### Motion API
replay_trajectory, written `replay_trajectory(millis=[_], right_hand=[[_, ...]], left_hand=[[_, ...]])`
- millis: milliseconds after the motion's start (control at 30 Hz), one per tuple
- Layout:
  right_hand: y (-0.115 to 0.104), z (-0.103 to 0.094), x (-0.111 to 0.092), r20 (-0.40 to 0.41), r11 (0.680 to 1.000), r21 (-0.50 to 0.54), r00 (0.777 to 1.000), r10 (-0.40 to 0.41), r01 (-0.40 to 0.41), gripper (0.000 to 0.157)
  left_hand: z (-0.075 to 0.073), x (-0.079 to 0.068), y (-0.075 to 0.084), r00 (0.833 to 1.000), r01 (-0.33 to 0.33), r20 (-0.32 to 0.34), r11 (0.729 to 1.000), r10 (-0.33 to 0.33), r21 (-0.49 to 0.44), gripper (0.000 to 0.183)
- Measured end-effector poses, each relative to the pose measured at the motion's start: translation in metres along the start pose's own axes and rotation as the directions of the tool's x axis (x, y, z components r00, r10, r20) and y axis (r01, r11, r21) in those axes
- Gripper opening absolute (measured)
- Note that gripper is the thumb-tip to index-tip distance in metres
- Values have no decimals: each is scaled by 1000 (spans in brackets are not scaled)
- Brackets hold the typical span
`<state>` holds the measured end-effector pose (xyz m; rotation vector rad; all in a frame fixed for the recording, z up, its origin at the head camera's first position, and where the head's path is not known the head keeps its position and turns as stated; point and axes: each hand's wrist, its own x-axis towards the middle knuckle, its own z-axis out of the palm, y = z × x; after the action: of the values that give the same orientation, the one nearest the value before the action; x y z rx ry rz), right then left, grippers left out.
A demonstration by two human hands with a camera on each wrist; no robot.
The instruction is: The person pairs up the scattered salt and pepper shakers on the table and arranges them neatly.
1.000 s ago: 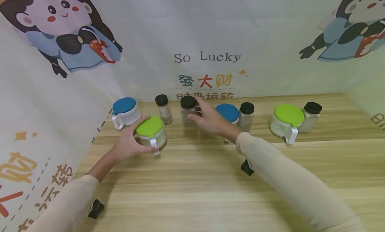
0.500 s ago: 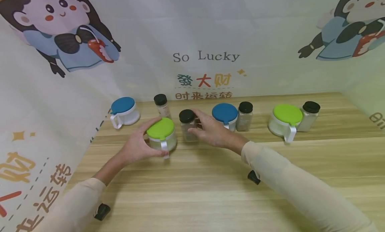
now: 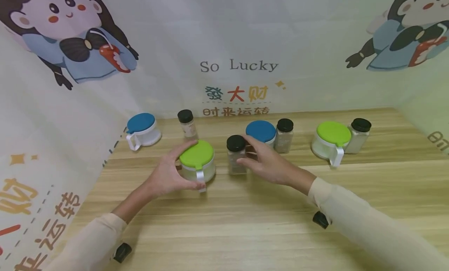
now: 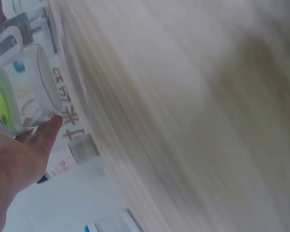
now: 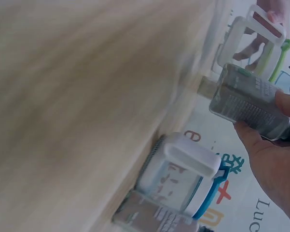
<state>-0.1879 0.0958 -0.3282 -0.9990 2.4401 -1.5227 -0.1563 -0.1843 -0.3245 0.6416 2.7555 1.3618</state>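
My left hand [image 3: 166,173] grips a clear seasoning jar with a green lid [image 3: 197,156], fingers round its far side and thumb at the white handle. In the left wrist view, the jar's base [image 4: 49,79] looks raised off the table. Just to the right, my right hand [image 3: 271,163] holds a square spice bottle with a black cap [image 3: 236,158] between thumb and fingers. That bottle, seen in the right wrist view with grey contents [image 5: 248,99], also appears lifted and slightly tilted. A gap separates the two held containers.
Along the back of the wooden table [image 3: 217,228] stand a blue-lidded jar [image 3: 143,128], a small round spice bottle [image 3: 187,124], another blue-lidded jar [image 3: 260,130] beside a spice bottle [image 3: 284,135], and a green-lidded jar [image 3: 331,140] touching a spice bottle [image 3: 358,136]. A printed cloth [image 3: 298,68] hangs behind.
The left hand has carried the green-lidded jar rightward and a little nearer. The right hand has brought the spice bottle nearer, then to the right.
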Motion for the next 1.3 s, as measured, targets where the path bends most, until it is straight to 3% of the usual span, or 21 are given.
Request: replay_trajectory(millis=[200,433,633,767,867,1300], right_hand=[[-3,-8,-25,-37,999,-13,999,-39,39,61],[-5,-21,-55,-45,999,-11,998,-40,40,58],[-3,-31,-84,-57,1000,-28,998,-11,10,56],[-3,-39,-100,-87,998,-58,996,11,-16,56],[-1,-45,-111,-91,998,-65,996,3,-9,55],[7,-76,-163,-135,995,-1,985,103,-104,57]], left_hand=[[10,-4,17,1000,-11,27,999,12,-31,101],[30,-5,33,995,-85,39,995,87,-56,98],[56,-9,29,988,-150,32,988,151,-21,99],[74,-5,22,985,-172,26,985,171,27,102],[85,-1,26,984,-180,26,982,179,50,103],[122,18,58,959,-274,106,957,265,91,103]])
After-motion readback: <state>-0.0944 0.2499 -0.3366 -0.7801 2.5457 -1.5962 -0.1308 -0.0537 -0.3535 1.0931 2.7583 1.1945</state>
